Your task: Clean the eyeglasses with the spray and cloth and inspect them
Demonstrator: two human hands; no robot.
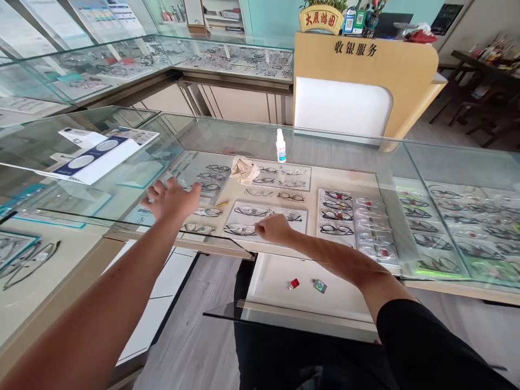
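My left hand (pixel 173 200) is over the glass display case with its fingers spread and nothing in it. My right hand (pixel 276 228) is closed above a white tray of glasses (pixel 239 229); anything inside its fingers is hidden. Beyond the hands, a crumpled beige cloth (pixel 244 170) lies on the glass top. A white spray bottle (pixel 280 146) stands upright to the right of the cloth. Rows of eyeglasses (pixel 336 215) show through the glass on the right, and a pair of glasses (pixel 291 197) lies just beyond my right hand.
An open drawer (pixel 268 271) below the case holds a red item (pixel 294 283) and a small packet (pixel 320 285). A blue and white folded card (pixel 97 154) lies at left. Behind stands a wooden cashier counter (pixel 410 70).
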